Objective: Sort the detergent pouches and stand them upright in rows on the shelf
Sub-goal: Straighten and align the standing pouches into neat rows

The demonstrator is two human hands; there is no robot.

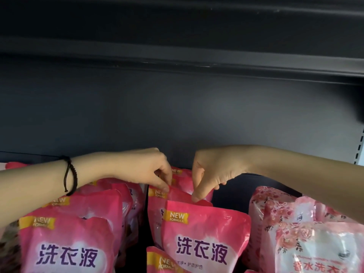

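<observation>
Pink detergent pouches stand in rows on a dark shelf. In the middle row, a pink pouch [177,196] stands behind the front pouch [204,241]. My left hand [149,168] pinches its top left corner and my right hand [206,174] pinches its top edge near the right. Another pink pouch [181,174] stands behind it. A left row of the same pink pouches [69,243] stands under my left forearm. On the right stand rose-patterned pouches [307,237], partly under my right forearm.
The dark back panel [177,115] of the shelf rises behind the rows, with the shelf above [197,62] overhead. A dark gap [230,194] lies between the middle row and the rose-patterned pouches. A slotted upright [359,146] runs at the right edge.
</observation>
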